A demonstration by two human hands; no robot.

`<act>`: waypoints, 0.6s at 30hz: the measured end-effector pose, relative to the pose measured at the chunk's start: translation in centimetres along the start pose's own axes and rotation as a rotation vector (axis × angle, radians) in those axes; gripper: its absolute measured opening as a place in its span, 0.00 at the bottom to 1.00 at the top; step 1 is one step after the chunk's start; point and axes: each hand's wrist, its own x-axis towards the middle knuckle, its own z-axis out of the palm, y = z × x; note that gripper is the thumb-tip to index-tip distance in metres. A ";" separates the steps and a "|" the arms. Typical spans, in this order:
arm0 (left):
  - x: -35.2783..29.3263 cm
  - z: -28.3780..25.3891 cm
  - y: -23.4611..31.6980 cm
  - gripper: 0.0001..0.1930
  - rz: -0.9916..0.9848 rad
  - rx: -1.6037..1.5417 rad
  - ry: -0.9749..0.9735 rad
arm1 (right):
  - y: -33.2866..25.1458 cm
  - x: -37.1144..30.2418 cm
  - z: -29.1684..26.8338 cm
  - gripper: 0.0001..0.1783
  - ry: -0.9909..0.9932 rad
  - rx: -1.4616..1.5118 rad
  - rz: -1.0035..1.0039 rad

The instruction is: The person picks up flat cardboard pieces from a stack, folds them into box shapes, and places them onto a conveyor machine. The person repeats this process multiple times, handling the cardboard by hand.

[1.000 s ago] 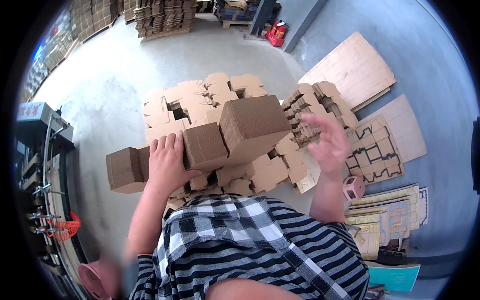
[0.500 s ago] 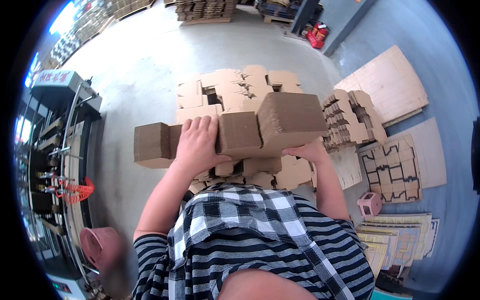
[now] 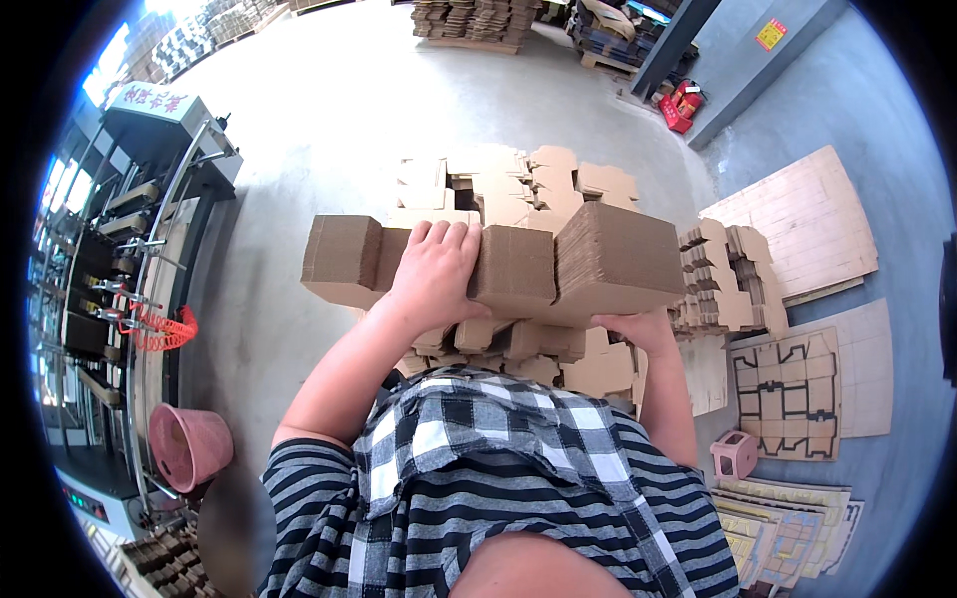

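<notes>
A thick stack of die-cut cardboard blanks (image 3: 618, 249) is held up in front of me, its brown corrugated edges facing up. My left hand (image 3: 436, 274) grips it in a notch left of the middle, fingers over the far side and thumb on the near side. At the stack's right end, my right hand (image 3: 638, 327) holds the lower near edge with the thumb showing; its other fingers are hidden beneath. Below and beyond lie piles of flat cardboard blanks (image 3: 508, 189), partly covered by the held stack.
On the left stands a machine (image 3: 150, 199) with a red coiled hose (image 3: 164, 329) and a pink basket (image 3: 189, 447). To the right are another cardboard pile (image 3: 723, 279), a pink stool (image 3: 735, 454), a cutting-die board (image 3: 788, 394) and leaning plywood (image 3: 797, 224). A fire extinguisher (image 3: 683, 103) stands by a pillar.
My view has turned, so the surroundings shift in the picture. Both hands keep the cardboard stack in nearly the same grip, and it appears slightly further right.
</notes>
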 end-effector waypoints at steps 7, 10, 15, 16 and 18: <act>-0.3 0.5 2.0 0.58 -0.138 0.136 -0.049 | -1.0 -0.3 -0.5 0.26 0.024 -0.231 -0.051; -0.4 0.6 1.8 0.59 -0.137 0.117 -0.039 | -3.2 -0.9 -1.4 0.27 0.037 -0.132 0.081; -0.3 0.5 1.9 0.61 -0.128 0.081 -0.024 | -2.6 -0.9 -0.9 0.26 0.004 -0.176 -0.001; -0.2 0.3 2.0 0.61 -0.128 0.078 -0.030 | -2.8 -0.8 -0.9 0.25 -0.007 -0.167 0.014; -0.1 0.4 1.8 0.61 -0.107 0.116 -0.056 | -2.7 -0.7 -0.9 0.23 -0.010 -0.196 -0.017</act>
